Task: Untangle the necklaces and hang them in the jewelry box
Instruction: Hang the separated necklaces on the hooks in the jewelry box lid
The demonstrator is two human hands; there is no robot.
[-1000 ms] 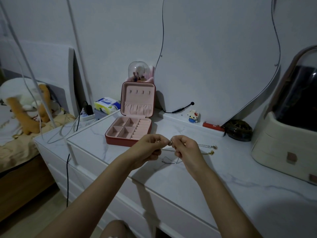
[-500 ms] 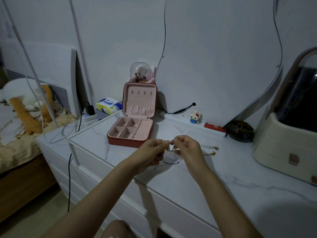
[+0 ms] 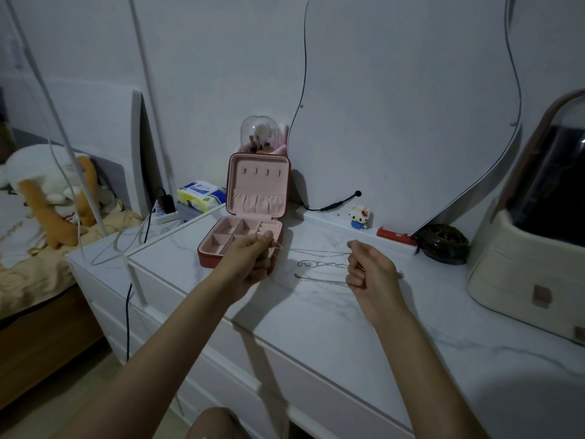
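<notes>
Necklaces, thin limp silver chains likely light and quick to snag, stretch above the marble top between pinching left hand and right hand (best held near the clasps), beside the open jewelry box.

Walls: plain white, dimly lit.
Counter: white marble top, drawers beneath.
Bed: at left, wooden frame.
Floor: pale.

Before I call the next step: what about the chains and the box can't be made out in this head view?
- Thin silver necklace chains: too fine to count or judge knots.
- Chain ends: hidden inside left hand and right hand.
- Open pink jewelry box: front right corner hidden by the left hand.
</notes>
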